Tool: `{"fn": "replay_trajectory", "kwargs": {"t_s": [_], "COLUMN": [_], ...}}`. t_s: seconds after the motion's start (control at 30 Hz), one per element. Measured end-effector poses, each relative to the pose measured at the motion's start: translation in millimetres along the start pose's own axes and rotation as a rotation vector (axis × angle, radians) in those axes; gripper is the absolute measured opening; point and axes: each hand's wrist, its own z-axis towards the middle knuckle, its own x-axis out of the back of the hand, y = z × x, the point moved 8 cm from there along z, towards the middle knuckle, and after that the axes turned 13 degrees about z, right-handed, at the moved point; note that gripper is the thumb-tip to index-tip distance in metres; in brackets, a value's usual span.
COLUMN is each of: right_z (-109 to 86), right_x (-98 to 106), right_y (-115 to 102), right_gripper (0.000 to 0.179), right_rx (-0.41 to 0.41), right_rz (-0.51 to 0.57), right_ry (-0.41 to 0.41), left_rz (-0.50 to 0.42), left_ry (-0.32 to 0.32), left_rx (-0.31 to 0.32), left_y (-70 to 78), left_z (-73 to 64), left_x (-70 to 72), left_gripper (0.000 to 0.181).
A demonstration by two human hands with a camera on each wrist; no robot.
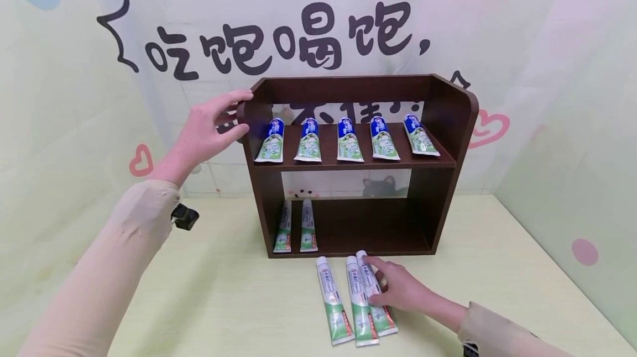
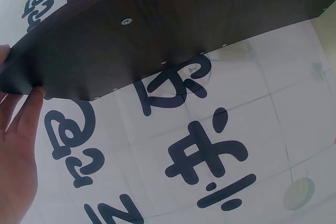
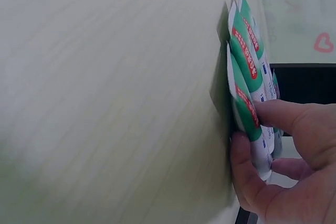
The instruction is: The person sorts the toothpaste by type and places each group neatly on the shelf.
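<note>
My left hand [image 1: 206, 127] grips the upper left side panel of a dark brown two-tier shelf [image 1: 348, 166], thumb at its front edge. In the left wrist view, fingers [image 2: 29, 116] press against that panel [image 2: 157, 35]. On the table before the shelf, my right hand [image 1: 400, 288] pinches the rightmost of three white-and-green toothpaste tubes [image 1: 382, 319] between thumb and fingers. This tube [image 3: 244, 106] lies against the middle tube [image 1: 361, 313], partly under it in the head view. A third tube [image 1: 334, 302] lies slightly apart to the left. All three have their caps toward the shelf.
Several blue-and-green toothpaste tubes [image 1: 348, 141] lie in a row on the top tier. Two white-and-green tubes [image 1: 308, 227] lie at the left of the bottom tier. A printed curtain [image 1: 209, 9] hangs behind the shelf, over the pale table [image 1: 224, 302].
</note>
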Motion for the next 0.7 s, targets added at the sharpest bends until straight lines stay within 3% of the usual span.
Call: {"fn": "replay_trajectory", "kwargs": {"t_s": [0.37, 0.7], "right_z": [3.9, 0.0], "right_x": [1, 6], "right_y": [1, 10], "right_gripper": [0.079, 0.074], "right_rx": [-0.044, -0.057], "right_rz": [0.092, 0.217], "right_ry": [-0.050, -0.023], "left_rz": [0.027, 0.033], "left_ry": [0.005, 0.003], "left_rx": [-0.001, -0.003], "left_y": [-1.9, -1.4], "left_z": [-1.2, -0.6], "left_x": [1.4, 0.1], "left_gripper": [0.053, 0.053]}}
